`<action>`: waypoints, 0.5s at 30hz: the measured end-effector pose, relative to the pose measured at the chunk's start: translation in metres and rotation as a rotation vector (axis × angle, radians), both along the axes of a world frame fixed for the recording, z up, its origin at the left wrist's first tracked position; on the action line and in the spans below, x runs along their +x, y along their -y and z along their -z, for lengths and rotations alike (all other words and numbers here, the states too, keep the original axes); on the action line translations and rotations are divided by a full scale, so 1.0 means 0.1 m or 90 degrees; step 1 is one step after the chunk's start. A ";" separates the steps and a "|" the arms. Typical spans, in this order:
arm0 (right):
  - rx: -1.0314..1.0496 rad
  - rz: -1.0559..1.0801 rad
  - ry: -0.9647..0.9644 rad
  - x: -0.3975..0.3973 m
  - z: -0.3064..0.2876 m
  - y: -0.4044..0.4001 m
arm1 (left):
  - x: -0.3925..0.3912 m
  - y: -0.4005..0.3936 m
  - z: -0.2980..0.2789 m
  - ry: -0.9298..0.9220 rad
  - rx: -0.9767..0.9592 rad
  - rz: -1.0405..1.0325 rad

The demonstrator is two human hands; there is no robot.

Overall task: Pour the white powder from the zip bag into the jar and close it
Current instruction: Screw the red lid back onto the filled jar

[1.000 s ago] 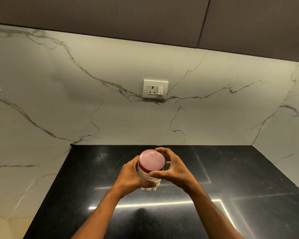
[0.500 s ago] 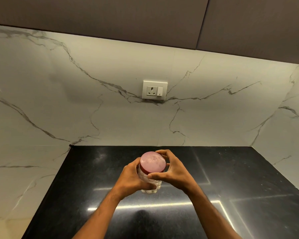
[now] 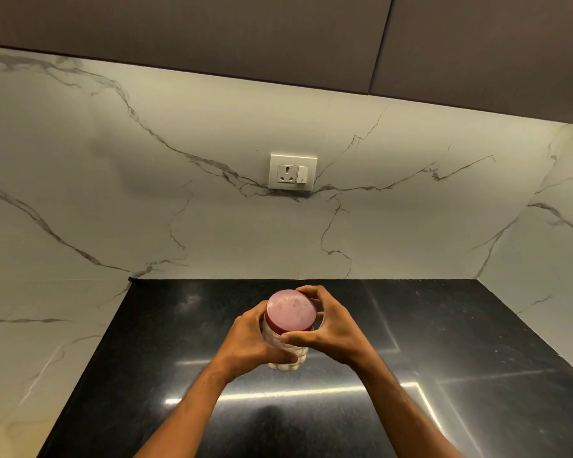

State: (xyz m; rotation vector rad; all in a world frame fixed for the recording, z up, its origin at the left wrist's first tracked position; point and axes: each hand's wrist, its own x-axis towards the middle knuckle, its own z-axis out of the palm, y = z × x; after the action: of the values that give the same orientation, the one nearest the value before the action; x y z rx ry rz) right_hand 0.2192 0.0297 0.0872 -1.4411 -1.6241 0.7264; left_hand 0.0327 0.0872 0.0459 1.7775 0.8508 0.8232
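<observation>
A clear textured jar [image 3: 290, 357] holding white powder stands on the black countertop [image 3: 444, 342], near its middle. A red round lid [image 3: 290, 312] dusted with white sits on top of it. My left hand [image 3: 252, 338] wraps around the jar's body from the left. My right hand [image 3: 328, 328] curls its fingers around the lid's rim from the right. No zip bag is in view.
White marble walls rise behind the counter and on both sides. A white socket with a switch [image 3: 292, 172] is on the back wall. Dark cabinets [image 3: 212, 28] hang overhead. The counter's left edge [image 3: 90, 368] runs diagonally.
My right hand's fingers have shifted around the lid's rim. The jar and my left hand stay in place, and the view has dipped slightly.
</observation>
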 end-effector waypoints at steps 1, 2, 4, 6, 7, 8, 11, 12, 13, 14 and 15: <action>-0.014 -0.010 -0.007 0.01 -0.01 -0.01 | 0.00 0.00 0.00 0.000 -0.001 0.002; -0.033 -0.028 -0.015 0.02 -0.02 -0.01 | -0.01 0.00 0.00 0.001 -0.002 0.003; -0.066 -0.062 -0.012 0.06 -0.04 -0.02 | -0.02 -0.01 0.00 0.001 -0.002 0.009; -0.080 -0.082 -0.001 0.08 -0.06 -0.02 | -0.03 -0.01 0.00 -0.006 0.000 0.018; -0.080 -0.083 0.000 0.09 -0.06 -0.02 | -0.03 -0.01 0.00 -0.008 -0.001 0.021; -0.074 -0.076 0.000 0.09 -0.07 -0.02 | -0.03 -0.01 0.01 -0.008 -0.002 0.021; -0.027 -0.027 0.020 0.04 -0.05 -0.01 | -0.03 0.01 0.02 -0.009 -0.001 0.012; -0.012 -0.012 0.027 0.03 -0.04 -0.01 | -0.04 0.01 0.02 -0.010 0.002 0.008; -0.004 -0.003 0.025 0.01 -0.03 -0.01 | -0.04 0.01 0.02 -0.011 0.005 0.006; -0.007 -0.003 0.014 0.00 -0.02 -0.01 | -0.04 0.01 0.01 -0.010 0.005 0.006; -0.021 -0.013 -0.001 0.00 -0.03 -0.01 | -0.04 0.00 0.00 -0.009 0.004 0.008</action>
State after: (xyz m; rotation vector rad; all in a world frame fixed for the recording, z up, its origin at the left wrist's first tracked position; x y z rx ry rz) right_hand 0.2197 0.0306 0.0899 -1.4490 -1.6346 0.7685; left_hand 0.0286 0.0867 0.0455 1.7935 0.8470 0.8072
